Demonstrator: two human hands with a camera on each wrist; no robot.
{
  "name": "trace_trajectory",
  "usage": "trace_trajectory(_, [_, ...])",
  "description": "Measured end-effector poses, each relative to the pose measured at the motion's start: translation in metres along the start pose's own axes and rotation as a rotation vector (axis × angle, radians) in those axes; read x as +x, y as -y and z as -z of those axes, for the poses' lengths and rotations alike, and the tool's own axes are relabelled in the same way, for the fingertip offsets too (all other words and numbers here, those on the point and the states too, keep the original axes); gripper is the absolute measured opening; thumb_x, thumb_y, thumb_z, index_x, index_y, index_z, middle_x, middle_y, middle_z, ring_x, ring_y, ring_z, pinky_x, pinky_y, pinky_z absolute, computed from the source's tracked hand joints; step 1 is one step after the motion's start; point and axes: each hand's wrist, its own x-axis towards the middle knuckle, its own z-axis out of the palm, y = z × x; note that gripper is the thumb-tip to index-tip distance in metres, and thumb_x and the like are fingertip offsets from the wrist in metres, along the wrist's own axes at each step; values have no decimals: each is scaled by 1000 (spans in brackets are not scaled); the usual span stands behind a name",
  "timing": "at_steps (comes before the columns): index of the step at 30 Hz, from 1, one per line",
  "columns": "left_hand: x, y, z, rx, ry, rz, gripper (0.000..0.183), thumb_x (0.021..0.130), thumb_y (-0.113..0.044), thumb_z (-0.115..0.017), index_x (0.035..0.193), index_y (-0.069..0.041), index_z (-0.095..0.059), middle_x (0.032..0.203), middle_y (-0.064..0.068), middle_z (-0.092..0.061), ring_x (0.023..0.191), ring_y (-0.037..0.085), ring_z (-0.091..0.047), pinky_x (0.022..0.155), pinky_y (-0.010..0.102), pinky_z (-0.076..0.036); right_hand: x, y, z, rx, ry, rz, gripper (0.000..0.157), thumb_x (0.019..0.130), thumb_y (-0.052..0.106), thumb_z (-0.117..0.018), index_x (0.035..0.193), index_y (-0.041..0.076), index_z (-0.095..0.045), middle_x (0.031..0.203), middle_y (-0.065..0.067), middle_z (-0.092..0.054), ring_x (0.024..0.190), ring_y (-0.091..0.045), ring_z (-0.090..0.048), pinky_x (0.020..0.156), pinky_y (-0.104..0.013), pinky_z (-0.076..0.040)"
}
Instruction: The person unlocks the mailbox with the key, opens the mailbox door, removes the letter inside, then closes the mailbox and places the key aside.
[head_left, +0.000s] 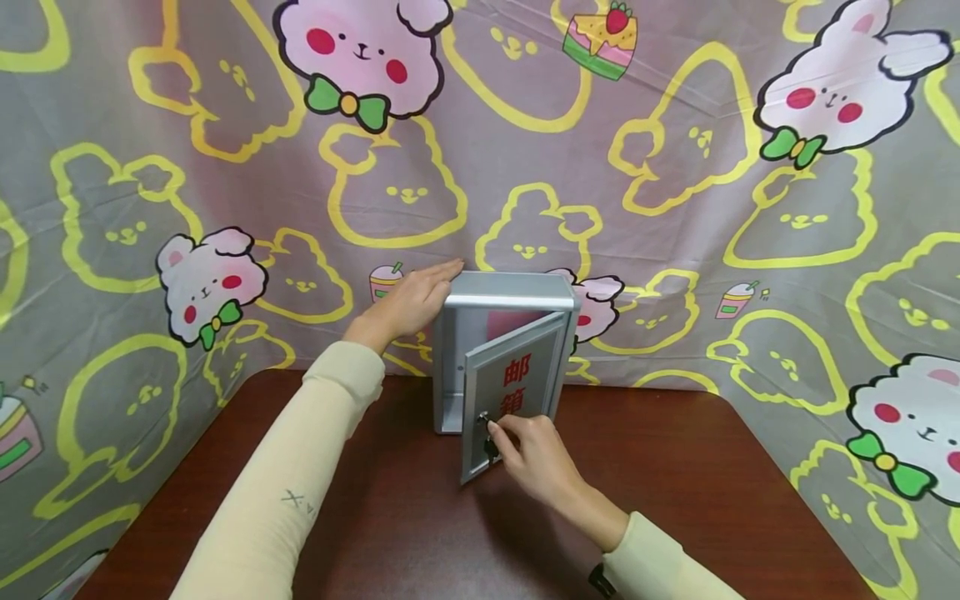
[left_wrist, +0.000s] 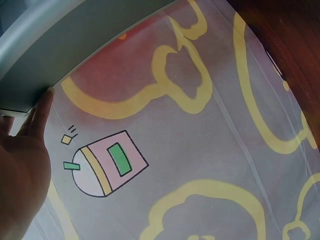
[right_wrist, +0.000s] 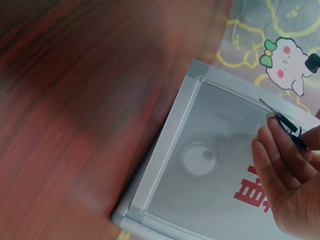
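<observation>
A grey metal mailbox [head_left: 517,285] with red characters on its door stands upright on the table. Its hinged door [head_left: 542,367] is swung partway outward, and part of the interior shows at the left. My left hand [head_left: 408,302] rests on the box's upper left corner, fingers extended; in the left wrist view its fingertips [left_wrist: 47,102] touch the casing. With thumb and fingers, my right hand [head_left: 536,458] pinches a key at the door's lock [head_left: 483,417]. Dark-headed keys [right_wrist: 287,124] show between those fingers in the right wrist view.
The brown wooden table [head_left: 637,467] extends around the box. Behind it and on both sides hangs a grey cloth [head_left: 660,250] printed with cartoon rabbits and yellow outlines. A round clear disc [right_wrist: 199,159] sits on the door panel.
</observation>
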Motion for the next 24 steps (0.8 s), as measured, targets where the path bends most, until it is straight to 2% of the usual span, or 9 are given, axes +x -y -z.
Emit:
trace_trajectory(15, [0,1,-2,-5,-13,-11,56,107,-26,-25,157,-6,-40,164,7,-36,152,24,-31,125,38,-23,-7,-5,6,78,34,-12,25,100,12,-66,76,11,-71,56,17,-43,50,6,-34,46,-16,-34])
trace_trajectory(24, [-1,1,-2,-8,-12,-18,56,107,-25,-23,157,-6,-39,164,8,-36,152,24,-31,125,39,-23,-13,-8,11,125,3,13,24,100,13,-65,77,14,-73,62,14,-57,54,5,-44,50,-15,-41])
